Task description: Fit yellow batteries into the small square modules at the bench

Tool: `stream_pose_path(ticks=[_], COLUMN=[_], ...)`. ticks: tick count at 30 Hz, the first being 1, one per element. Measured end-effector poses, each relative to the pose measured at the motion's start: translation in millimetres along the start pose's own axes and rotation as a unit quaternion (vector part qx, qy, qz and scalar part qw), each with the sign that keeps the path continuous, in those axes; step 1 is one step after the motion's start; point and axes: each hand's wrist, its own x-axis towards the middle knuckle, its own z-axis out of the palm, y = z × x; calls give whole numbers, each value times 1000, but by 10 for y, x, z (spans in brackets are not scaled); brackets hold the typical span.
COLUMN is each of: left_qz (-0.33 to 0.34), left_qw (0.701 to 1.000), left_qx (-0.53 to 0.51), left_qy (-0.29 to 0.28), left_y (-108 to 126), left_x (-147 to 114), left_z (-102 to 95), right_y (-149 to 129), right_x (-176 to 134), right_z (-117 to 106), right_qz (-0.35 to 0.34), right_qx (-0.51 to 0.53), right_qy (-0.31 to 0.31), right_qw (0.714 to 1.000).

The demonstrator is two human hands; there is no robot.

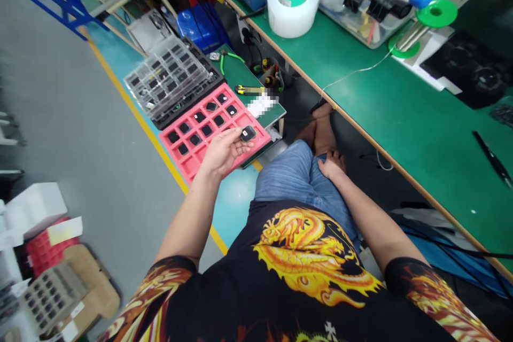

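Left hand (224, 150) pinches a small black module (248, 133) by fingertips only, held just over the pink compartment tray's (262, 141) near edge – a light grip could slip and drop it to the floor – right hand (332, 164) rests loosely curled on the knee, holding nothing.

Left hand (224, 154) reaches forward, fingers pinched; right hand (332, 164) seemingly rests on the thigh.

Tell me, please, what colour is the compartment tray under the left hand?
Pink-red tray, clearest in the head view.
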Motion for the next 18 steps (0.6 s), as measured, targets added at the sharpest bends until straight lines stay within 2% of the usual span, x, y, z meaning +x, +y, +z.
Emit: stream_pose_path(ticks=[4, 8, 10, 13, 15, 18], left_qz=[26, 125, 169, 222, 244, 253], left_qw=[999, 984, 969, 924, 889, 872], left_qx=[0, 6, 35, 175, 255, 299], left_qy=[39, 124, 175, 258, 293, 295], left_y=[174, 648, 932, 1312, 1493, 1624], left_x=[305, 881, 1251, 1806, 2109, 2410], left_z=[-296, -780, -1051, -1387, -1519, -1587], right_y=[90, 230, 305, 393, 419, 404], right_x=[22, 69, 75, 52, 29, 9], right_z=[9, -47, -93, -144, -152, -136], right_qz=[14, 52, 69, 76, 81, 87], right_qx=[5, 22, 34, 46, 53, 55], right_qy=[4, 9, 20, 27, 31, 33], right_qw=[1000, 998, 997, 996, 995, 994])
